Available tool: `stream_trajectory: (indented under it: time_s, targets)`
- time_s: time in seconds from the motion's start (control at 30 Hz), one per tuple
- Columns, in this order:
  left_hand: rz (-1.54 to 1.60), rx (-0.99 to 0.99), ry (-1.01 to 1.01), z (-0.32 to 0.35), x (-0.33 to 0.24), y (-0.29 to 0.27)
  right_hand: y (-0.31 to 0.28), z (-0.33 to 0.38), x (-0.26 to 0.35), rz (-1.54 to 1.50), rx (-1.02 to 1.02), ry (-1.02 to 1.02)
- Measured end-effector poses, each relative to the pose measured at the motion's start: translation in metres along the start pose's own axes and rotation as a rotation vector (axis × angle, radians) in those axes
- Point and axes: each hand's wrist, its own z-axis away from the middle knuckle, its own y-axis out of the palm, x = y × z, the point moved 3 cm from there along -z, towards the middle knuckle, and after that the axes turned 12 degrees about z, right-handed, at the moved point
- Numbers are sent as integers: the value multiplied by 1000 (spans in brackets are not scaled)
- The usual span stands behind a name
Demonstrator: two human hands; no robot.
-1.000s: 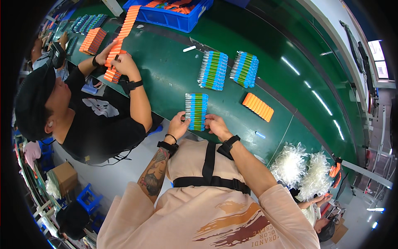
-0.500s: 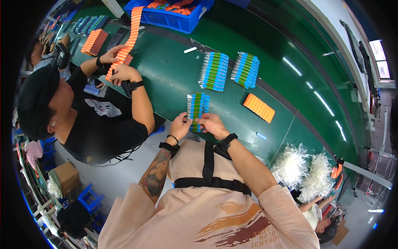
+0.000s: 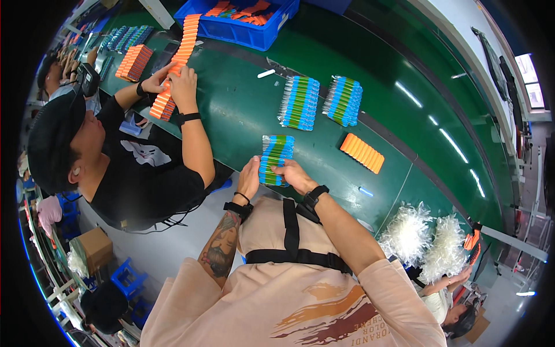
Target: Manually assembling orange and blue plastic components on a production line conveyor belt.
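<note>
A flat bundle of blue and green stick-shaped items [image 3: 276,155] in clear wrap lies at the near edge of the green table [image 3: 243,110]. My left hand [image 3: 250,178] grips its left near corner. Pressing on its near right edge is my right hand [image 3: 292,174]. Both wrists wear black bands. Two more blue and green bundles [image 3: 299,103] [image 3: 344,100] lie farther back on the table. To the right rests a row of orange pieces [image 3: 362,152].
A person in a black shirt and cap sits at my left, both hands [image 3: 173,81] on a long orange strip [image 3: 176,61]. A blue bin [image 3: 245,20] of orange parts stands at the back. White plastic bunches [image 3: 425,237] sit at the right.
The bundle has shifted slightly toward me and my hands have closed in on its near edge. The neighbour's orange strip has been drawn nearer to that person.
</note>
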Motion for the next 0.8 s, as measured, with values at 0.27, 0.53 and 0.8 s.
stream_trajectory:
  time_s: [0.27, 0.53, 0.8]
  targets:
    - [731, 47, -275, 10, -34, -11, -17, 20, 16, -98, -21, -115]
    - [981, 319, -503, 3, -70, 17, -26, 38, 36, 172, 80, -116]
    - [582, 356, -348, -7, -59, 36, -82, 111, -9, 118, -85, 45]
